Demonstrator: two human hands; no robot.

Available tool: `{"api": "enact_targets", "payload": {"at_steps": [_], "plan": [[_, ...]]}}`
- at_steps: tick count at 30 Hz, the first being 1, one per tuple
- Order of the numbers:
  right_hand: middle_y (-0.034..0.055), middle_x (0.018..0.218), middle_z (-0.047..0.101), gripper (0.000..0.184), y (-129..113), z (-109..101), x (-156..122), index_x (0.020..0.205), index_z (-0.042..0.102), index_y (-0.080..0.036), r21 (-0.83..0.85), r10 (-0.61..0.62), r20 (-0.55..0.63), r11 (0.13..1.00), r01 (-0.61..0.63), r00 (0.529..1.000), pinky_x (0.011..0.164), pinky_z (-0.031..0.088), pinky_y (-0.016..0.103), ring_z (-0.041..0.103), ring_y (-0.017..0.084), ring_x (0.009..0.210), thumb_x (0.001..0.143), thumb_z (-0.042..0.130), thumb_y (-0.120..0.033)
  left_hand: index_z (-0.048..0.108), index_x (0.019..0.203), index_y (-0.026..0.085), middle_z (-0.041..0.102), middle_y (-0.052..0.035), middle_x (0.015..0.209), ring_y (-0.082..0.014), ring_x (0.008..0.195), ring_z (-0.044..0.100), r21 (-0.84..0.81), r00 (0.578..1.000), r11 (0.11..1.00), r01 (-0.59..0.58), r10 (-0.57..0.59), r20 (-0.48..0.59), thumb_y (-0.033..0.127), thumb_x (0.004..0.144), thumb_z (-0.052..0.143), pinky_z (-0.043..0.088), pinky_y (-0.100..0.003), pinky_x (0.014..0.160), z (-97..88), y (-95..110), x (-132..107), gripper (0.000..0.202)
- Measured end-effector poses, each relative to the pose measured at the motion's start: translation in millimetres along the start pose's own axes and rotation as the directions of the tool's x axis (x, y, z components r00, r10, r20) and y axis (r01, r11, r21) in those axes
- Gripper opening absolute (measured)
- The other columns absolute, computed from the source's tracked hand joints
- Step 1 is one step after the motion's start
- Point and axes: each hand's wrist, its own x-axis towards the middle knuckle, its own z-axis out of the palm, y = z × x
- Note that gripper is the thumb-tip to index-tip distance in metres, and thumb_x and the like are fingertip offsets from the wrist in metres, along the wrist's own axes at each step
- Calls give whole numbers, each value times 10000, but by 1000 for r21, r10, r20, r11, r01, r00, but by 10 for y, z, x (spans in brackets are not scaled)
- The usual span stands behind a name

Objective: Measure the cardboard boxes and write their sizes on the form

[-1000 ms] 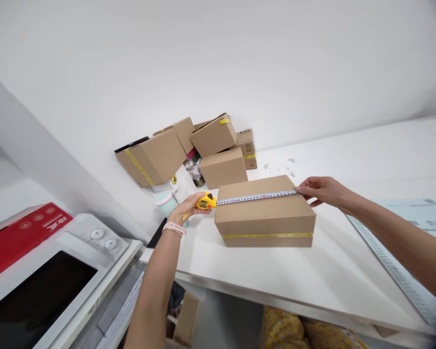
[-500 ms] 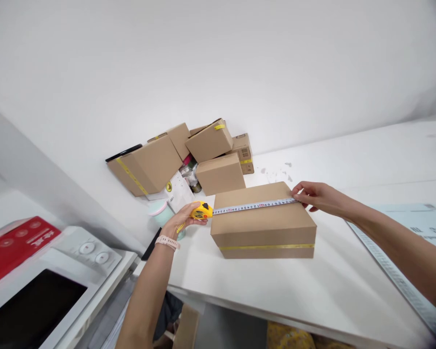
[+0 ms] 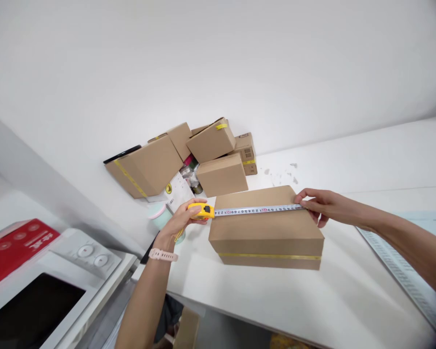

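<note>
A closed cardboard box (image 3: 265, 228) with a yellow strip along its near side lies on the white table (image 3: 276, 295). Across its top runs the pulled-out blade of a yellow tape measure (image 3: 202, 211). My left hand (image 3: 183, 218), with a pink band at the wrist, is closed around the tape measure's case at the box's left edge. At the right edge, my right hand (image 3: 318, 203) pinches the end of the blade, its fingertips hiding the tip.
Several cardboard boxes (image 3: 221, 174) are stacked against the wall at the back left. A mint-green cup (image 3: 159, 215) stands behind my left hand. To the left is a white microwave (image 3: 51, 291) with a red box (image 3: 20, 247) on it. A pale blue sheet (image 3: 403, 257) lies at right.
My right hand has shifted slightly right and down with the blade's end. The tape measure's case has turned a little in my left hand. The box appears slightly larger and lower in view.
</note>
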Motion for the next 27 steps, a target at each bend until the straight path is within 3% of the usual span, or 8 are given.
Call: {"api": "enact_targets", "payload": {"at_steps": [3,6,9,13,18,22,25,27], "plan": [[27,694,669,458,3,14,-35,964,698,-258,-5,-15,39,1000,15,999,592,549,326,640,202,673,796,715,-683,665,1188,156,749,-120,1058,-263,918,728,13,998,1000,-18,18,57,462,769,828,600,-329,771,258,166,-72,544],[24,719,663,438,9,25,-61,985,683,-254,7,-31,64,1000,31,997,612,554,319,645,194,698,844,675,-669,714,1089,141,751,-131,1006,-261,865,711,28,984,999,38,-42,174,470,763,827,582,-285,627,587,266,-139,477],[28,730,659,422,19,33,-74,966,686,-246,40,-27,65,999,25,998,629,561,328,655,199,712,841,690,-649,748,1061,153,752,-120,961,-235,752,682,22,954,994,108,-110,280,512,744,815,532,-266,517,856,309,-189,484],[29,717,671,429,-25,2,-99,917,701,-240,85,-12,83,996,5,997,644,556,343,663,212,713,779,754,-643,763,1126,166,748,-112,936,-190,637,641,-25,929,987,157,-139,342,551,706,803,475,-252,482,1075,280,-232,571],[40,774,659,484,-325,-19,-196,834,680,-227,91,-74,104,994,65,992,708,538,348,615,198,732,786,716,-707,708,1217,214,722,-99,887,-193,641,610,-168,980,981,97,-64,188,632,605,829,426,-253,456,1452,-30,-349,751],[24,830,631,454,-666,155,-204,892,674,-229,39,-201,204,980,197,958,746,479,333,554,176,757,836,688,-679,636,1304,256,694,-114,930,-219,704,593,-291,1000,957,-6,6,-3,725,585,814,456,-299,492,1852,-275,-475,877],[21,849,622,452,-832,278,-21,889,661,-215,47,-269,273,963,266,924,778,449,340,530,169,773,840,687,-664,615,1293,306,661,-109,957,-232,751,589,-402,994,915,-48,4,-112,744,585,815,498,-320,525,2024,-372,-573,856],[23,850,611,470,-864,287,193,898,658,-209,42,-285,273,958,285,919,786,444,351,529,172,775,840,670,-675,588,1304,330,648,-117,1012,-258,798,611,-444,995,896,-18,-28,-98,749,625,783,522,-344,541,2024,-494,-662,821]]}}
